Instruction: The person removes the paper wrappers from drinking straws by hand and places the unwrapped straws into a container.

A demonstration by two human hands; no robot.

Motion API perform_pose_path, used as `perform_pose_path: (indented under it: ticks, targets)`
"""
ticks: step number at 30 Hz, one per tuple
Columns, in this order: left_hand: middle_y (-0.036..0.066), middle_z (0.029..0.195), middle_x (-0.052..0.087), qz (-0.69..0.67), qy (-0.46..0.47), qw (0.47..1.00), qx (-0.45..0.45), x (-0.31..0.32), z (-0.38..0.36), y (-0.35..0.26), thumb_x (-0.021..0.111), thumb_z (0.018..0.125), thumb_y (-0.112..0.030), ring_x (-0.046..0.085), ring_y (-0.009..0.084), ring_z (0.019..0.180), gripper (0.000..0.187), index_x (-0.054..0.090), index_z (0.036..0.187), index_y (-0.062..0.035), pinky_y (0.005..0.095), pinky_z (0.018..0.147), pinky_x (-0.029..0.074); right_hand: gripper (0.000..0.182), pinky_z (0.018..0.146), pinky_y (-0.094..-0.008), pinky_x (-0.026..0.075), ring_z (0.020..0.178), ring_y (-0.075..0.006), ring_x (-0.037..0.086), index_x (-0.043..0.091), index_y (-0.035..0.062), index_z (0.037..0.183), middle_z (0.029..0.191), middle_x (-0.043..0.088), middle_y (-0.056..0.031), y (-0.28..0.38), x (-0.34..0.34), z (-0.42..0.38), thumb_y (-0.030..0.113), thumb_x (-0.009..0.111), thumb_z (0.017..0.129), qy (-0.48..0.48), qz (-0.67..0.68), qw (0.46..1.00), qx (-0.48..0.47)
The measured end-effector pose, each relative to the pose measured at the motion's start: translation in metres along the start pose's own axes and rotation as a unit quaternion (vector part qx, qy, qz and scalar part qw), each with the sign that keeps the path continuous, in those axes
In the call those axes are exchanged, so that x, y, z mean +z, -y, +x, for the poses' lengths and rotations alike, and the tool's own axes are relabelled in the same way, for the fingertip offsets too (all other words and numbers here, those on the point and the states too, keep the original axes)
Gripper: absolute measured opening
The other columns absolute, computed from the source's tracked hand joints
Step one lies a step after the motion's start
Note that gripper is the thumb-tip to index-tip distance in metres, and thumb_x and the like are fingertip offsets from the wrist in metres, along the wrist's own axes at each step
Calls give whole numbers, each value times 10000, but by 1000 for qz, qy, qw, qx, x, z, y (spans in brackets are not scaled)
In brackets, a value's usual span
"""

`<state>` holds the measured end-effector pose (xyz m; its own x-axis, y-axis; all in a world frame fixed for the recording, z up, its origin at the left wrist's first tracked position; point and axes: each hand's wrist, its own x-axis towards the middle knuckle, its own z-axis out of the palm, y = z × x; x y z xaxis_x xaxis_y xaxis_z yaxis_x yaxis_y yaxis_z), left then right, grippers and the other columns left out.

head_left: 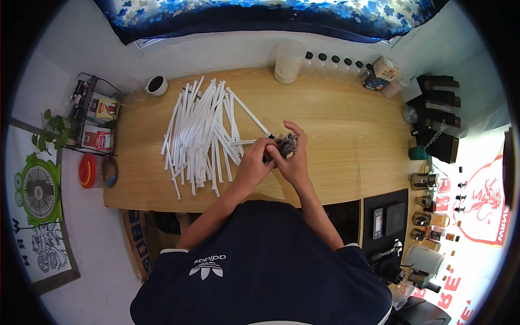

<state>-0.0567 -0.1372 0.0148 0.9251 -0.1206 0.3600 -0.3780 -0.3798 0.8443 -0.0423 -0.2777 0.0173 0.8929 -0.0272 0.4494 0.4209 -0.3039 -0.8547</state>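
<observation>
A small crumpled grey-and-black bundle [285, 144] is held between my two hands over the wooden table; I cannot tell what it is. My left hand [254, 162] is closed on its left side, fingers bent around it. From the right, my right hand [295, 160] grips it with the thumb across toward the left hand and one fingertip raised beyond it. To the left lies a large loose pile of white paper-wrapped straws [197, 135]. One straw [248, 112] slants from the pile toward the bundle, its end close to my fingers.
A cup of dark liquid [157, 85] stands behind the pile. Along the back edge are a translucent pitcher [290, 62], several black-capped bottles [334, 67] and a juice carton [386, 70]. A black mat with a scale [378, 222] sits at the right front, beside jars [425, 181].
</observation>
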Motion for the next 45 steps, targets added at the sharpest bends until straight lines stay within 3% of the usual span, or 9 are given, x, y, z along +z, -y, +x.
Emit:
perform_pose_path:
  ticks: [2,8,14,16,22,28,32,41,45]
  targets:
    - [140,940,657,3,23,1000,2,-10,1,-9,785,799,-26,684,282,821,341,584,1074,-4,364,719,543,646,1044,-412,376,1267,-321,460,483,20,1337,1368,520,-170,0,-5,-2,281,805,842,4,3,1000,1]
    - [93,883,680,9,-40,998,-40,-56,12,12,739,878,-42,653,187,774,220,612,1058,-25,312,706,518,645,1008,-373,397,1257,-231,509,480,18,1345,1330,541,-133,-28,-27,-13,570,442,1014,-82,108,990,-30]
    - [118,879,657,188,-169,967,-44,-127,57,131,624,981,-127,606,223,738,121,639,1005,-9,334,696,495,546,985,-359,395,1191,-213,524,498,15,1315,1310,545,-124,-85,-35,-24,483,444,1039,-87,69,988,111]
    - [148,963,639,269,-138,951,-67,-147,72,162,653,942,-138,613,321,899,123,658,1018,-42,397,800,507,502,988,-351,388,1176,-211,520,508,16,1295,1299,547,-122,-99,-32,-26,447,459,1043,-74,56,983,158]
    - [117,1124,613,353,-96,930,-34,-184,121,218,694,877,-94,561,338,1073,136,707,1009,-118,432,917,465,468,1010,-374,369,1192,-258,489,509,15,1286,1298,534,-141,-105,-27,-26,382,555,998,-31,-60,995,79]
    - [60,1366,535,410,68,907,-70,-187,143,227,754,795,-62,416,314,1324,249,745,993,-213,468,1092,330,500,1053,-422,347,1223,-333,454,497,9,1289,1309,523,-176,-100,-26,-22,352,629,950,-55,-65,993,77]
    - [57,1399,527,414,76,903,-83,-187,145,226,776,771,-69,366,318,1380,237,754,947,-228,480,1118,295,503,1059,-423,346,1236,-326,450,500,15,1295,1318,521,-173,-103,-26,-23,362,626,953,-63,-58,993,86]
    - [32,1416,521,421,-28,906,27,-190,137,219,790,757,-96,384,303,1375,206,756,935,-193,498,1110,282,498,1035,-375,336,1238,-265,467,490,24,1314,1331,515,-134,-102,-28,-22,383,565,978,-20,-63,994,84]
    - [25,1408,528,497,-101,857,89,-195,147,190,791,766,-146,385,294,1374,174,747,932,-179,505,1102,281,528,1056,-409,348,1232,-310,462,505,19,1300,1314,518,-159,-105,-26,-22,392,628,947,-36,-27,996,78]
